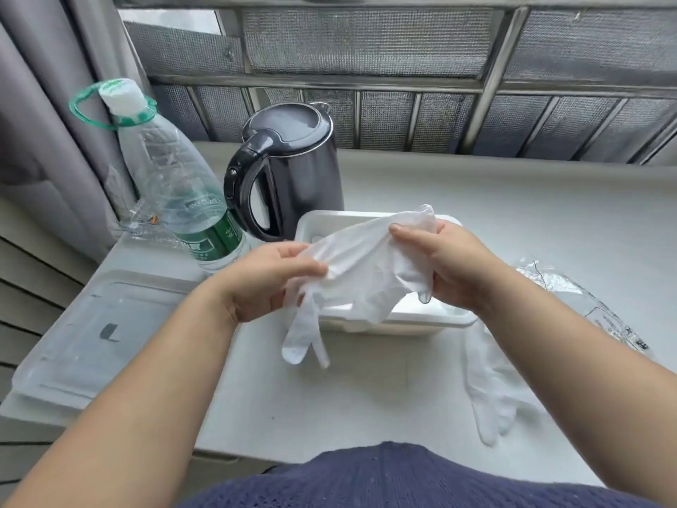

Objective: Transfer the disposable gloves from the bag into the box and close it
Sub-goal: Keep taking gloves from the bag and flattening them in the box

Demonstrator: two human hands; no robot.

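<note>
A translucent white disposable glove (pixel 357 267) is stretched between both hands above the open white box (pixel 432 321) in the middle of the sill. My left hand (pixel 269 278) pinches its left side, and the glove's fingers dangle below toward the box's front rim. My right hand (pixel 445 267) grips the glove's other end over the box. Another glove (pixel 491 390) lies flat on the sill to the right of my right forearm. The clear plastic bag (pixel 582 306) lies crumpled at the far right. The box's clear lid (pixel 95 335) rests flat at the left.
A black electric kettle (pixel 293 170) stands just behind the box. A clear water bottle (pixel 176 185) with a green label stands left of the kettle, beside a grey curtain (pixel 47 115). A metal window grille (pixel 403 78) runs along the back.
</note>
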